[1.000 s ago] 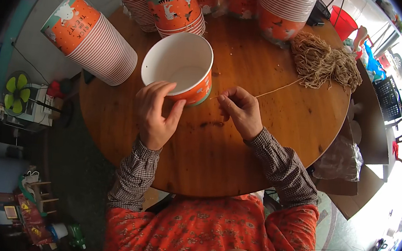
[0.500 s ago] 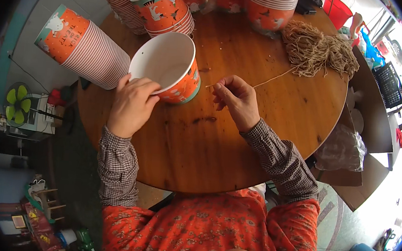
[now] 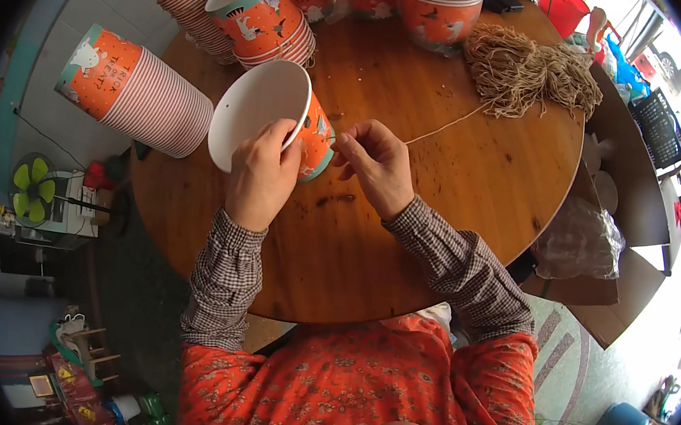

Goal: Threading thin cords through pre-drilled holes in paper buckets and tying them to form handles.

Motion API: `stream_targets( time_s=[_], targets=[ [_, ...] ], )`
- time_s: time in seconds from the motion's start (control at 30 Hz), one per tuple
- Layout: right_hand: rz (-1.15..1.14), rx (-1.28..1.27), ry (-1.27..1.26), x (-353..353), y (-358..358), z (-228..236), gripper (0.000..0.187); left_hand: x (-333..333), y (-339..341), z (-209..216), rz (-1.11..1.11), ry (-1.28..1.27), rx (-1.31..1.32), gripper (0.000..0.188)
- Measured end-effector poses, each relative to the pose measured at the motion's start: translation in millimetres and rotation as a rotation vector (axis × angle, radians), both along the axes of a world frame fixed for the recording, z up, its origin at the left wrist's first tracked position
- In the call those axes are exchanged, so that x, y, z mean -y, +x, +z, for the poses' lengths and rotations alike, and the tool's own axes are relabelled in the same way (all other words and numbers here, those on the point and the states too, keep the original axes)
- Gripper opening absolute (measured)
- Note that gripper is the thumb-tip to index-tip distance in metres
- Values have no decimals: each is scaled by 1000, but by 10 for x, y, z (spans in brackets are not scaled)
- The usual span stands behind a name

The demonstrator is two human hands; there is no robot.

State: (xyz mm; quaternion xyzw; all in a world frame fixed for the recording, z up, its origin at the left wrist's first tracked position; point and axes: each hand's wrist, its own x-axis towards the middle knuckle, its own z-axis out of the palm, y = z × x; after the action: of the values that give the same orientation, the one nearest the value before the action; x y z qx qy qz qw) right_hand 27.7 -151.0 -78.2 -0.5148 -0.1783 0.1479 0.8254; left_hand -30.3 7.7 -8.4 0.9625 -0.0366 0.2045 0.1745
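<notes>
A paper bucket (image 3: 314,139), white inside with an orange printed outside and a green band at its base, leans over on the wooden table with its mouth tipped toward the left. My left hand (image 3: 264,172) grips its near rim, fingers reaching into the mouth. A small dark hole shows in the far inner wall. Close against the outside of the bucket, my right hand (image 3: 377,167) pinches the end of a tan string (image 3: 445,128). That string runs back to a loose bundle of tan strings (image 3: 531,71) at the far right of the table.
A nested stack of orange buckets (image 3: 160,104) lies tilted at the left. Another small stack (image 3: 264,24) stands behind the bucket, with more stacks along the far edge. Right of the round table (image 3: 401,258) are an open cardboard box (image 3: 633,295) and clear plastic wrap (image 3: 579,241).
My left hand has shifted its hold on the rim and tipped the bucket further left. My right hand has brought the string end leftward to the bucket's outer wall.
</notes>
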Motion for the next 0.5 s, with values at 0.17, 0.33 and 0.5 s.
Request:
stream_targets(
  time_s=[0.17,0.33,0.5],
  targets=[
    [-92,7,65,-89,-208,46,14,246,-135,120,-22,-141,106,26],
    [-127,30,223,-160,-364,157,10,266,-237,126,-49,-212,160,31],
    [-190,92,160,-222,-392,112,9,261,-282,117,-73,-180,181,32]
  ],
)
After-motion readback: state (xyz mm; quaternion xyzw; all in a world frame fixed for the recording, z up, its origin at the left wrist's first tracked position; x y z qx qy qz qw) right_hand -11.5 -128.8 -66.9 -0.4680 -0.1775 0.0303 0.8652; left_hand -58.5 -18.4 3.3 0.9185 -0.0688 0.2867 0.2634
